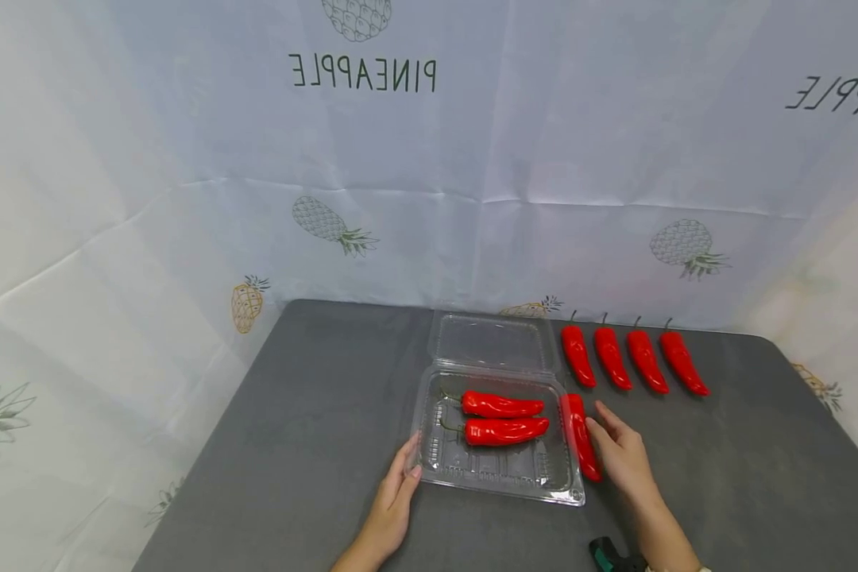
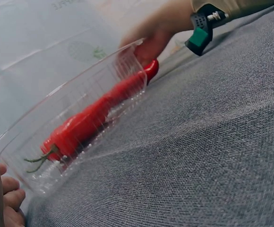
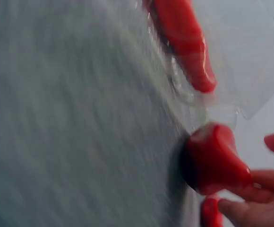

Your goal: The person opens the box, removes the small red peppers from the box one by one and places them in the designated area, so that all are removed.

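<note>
A clear plastic clamshell container (image 1: 499, 469) lies with its lid folded back on the dark table. Two glossy red peppers (image 1: 502, 431) with green stems rest side by side in its base. My left hand (image 1: 393, 496) grips the container's left edge, thumb over the rim. Against the right wall, outside the container, lies another red pepper (image 1: 585, 441). Beside it is my right hand (image 1: 624, 453), its fingers loosely bent. In the right wrist view, the fingertips are right at this pepper (image 3: 215, 158), with the thumb held away from it.
Several more red peppers (image 1: 645, 361) lie in a row at the back right of the table (image 1: 314, 413), stems toward the curtain. A white curtain (image 1: 400, 151) with pineapple prints hangs behind. A black and green device (image 1: 611, 554) sits by my right wrist.
</note>
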`<move>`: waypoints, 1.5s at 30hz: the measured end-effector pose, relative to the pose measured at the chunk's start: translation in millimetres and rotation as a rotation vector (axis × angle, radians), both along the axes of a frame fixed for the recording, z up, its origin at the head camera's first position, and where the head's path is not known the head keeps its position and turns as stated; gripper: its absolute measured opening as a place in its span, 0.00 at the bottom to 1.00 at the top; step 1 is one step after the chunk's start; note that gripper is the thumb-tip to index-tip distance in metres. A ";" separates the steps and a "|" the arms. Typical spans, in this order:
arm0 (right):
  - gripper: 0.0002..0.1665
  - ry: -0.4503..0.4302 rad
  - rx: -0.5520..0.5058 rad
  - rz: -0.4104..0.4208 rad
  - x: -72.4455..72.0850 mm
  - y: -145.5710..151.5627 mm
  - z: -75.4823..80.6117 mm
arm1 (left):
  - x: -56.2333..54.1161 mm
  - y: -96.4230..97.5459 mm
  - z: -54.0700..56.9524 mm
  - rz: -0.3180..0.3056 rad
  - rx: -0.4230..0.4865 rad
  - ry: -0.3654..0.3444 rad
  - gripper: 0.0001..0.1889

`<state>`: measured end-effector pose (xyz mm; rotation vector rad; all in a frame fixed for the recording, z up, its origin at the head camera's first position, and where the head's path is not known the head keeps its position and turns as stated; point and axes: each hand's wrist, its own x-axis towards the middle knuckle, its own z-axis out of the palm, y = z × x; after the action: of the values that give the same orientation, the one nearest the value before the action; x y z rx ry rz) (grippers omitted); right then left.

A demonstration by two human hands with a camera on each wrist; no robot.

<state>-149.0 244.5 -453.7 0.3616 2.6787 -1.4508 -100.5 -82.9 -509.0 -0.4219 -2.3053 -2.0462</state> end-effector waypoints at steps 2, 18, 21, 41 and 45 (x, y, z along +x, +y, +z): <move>0.32 0.045 0.046 0.024 -0.5 0.3 3.8 | -0.1 0.2 -0.4 0.002 -0.001 0.013 0.23; 0.30 0.133 0.104 0.157 -16.9 -6.8 37.5 | 0.5 -0.2 -0.7 0.012 -0.004 -0.018 0.24; 0.30 0.129 0.088 0.196 -21.0 -8.0 43.1 | 0.6 -0.4 -0.7 0.015 -0.005 -0.020 0.23; 0.31 0.095 -0.073 0.497 -40.9 -41.6 60.9 | 0.8 -0.5 0.4 -0.003 0.001 -0.041 0.24; 0.32 0.081 -0.081 0.547 -45.6 -47.0 63.0 | 1.3 -0.3 0.6 0.002 0.004 -0.035 0.24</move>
<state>-194.6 197.5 -390.7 -0.4143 2.4747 -1.4040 -99.2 -83.3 -508.4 -0.3870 -2.3198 -2.0734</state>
